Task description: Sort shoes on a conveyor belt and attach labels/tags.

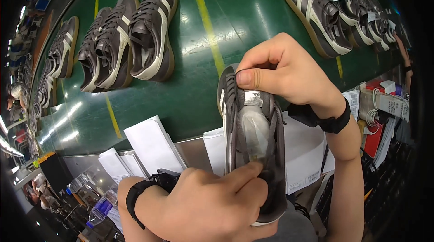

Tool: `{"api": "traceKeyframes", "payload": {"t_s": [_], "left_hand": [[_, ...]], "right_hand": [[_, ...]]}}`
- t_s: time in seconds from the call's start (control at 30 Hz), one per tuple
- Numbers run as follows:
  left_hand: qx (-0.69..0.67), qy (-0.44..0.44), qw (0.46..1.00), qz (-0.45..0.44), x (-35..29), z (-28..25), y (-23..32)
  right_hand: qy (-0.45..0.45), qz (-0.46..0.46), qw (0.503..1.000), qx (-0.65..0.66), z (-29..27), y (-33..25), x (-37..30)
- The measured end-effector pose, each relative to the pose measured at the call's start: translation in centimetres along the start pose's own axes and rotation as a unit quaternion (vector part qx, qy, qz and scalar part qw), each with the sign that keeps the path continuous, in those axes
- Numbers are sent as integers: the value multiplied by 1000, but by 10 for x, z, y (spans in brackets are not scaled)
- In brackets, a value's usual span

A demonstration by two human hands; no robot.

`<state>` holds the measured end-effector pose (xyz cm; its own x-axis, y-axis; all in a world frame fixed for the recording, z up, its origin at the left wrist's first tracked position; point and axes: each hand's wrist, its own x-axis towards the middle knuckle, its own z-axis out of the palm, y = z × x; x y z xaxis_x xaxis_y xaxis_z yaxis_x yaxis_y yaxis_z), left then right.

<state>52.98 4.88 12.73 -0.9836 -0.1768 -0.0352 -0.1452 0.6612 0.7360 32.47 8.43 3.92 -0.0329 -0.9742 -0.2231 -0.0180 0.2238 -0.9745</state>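
Observation:
A dark grey sneaker (279, 156) with white stripes is held in front of me, its toe pointing away and its opening facing up. My right hand (289, 72) pinches at the laces or top of the tongue, thumb against the forefinger; exactly what lies in the pinch is partly hidden. Just below the thumb is a white label (253, 98) on the tongue. Pale, see-through stuffing (253, 126) sits within the shoe. With fingers curled, my left hand (217, 197) grips the heel end, a fingertip at the opening next to the stuffing.
Across the green table (199, 115), marked with yellow lines, similar sneakers (156, 29) stand at the left and more sneakers (312, 14) at the right, some tagged. White paper stacks (151, 140) lean along the near edge. Plastic bottles (100, 210) stand lower left; a red box (374, 140) and cables are at right.

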Motion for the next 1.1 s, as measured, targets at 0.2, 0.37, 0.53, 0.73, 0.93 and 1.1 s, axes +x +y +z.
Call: {"api": "traceKeyframes", "payload": {"t_s": [0.2, 0.37, 0.53, 0.73, 0.93, 1.1], "left_hand": [[-138, 122, 976, 114, -14, 1, -53], [299, 190, 933, -56, -13, -42, -165], [283, 141, 948, -25, -16, -49, -213], [180, 130, 973, -60, -7, -31, -130], [22, -38, 998, -36, -48, -37, -17], [22, -48, 997, -59, -38, -46, -13]], "right_hand": [[134, -362, 847, -367, -17, -17, -12], [276, -345, 693, -570, -77, -38, -4], [289, -265, 829, -399, -35, -42, 38], [152, -319, 849, -392, 44, -14, 53], [21, -306, 843, -442, 80, -50, -9], [74, -287, 914, -276, 66, -32, 19]]}}
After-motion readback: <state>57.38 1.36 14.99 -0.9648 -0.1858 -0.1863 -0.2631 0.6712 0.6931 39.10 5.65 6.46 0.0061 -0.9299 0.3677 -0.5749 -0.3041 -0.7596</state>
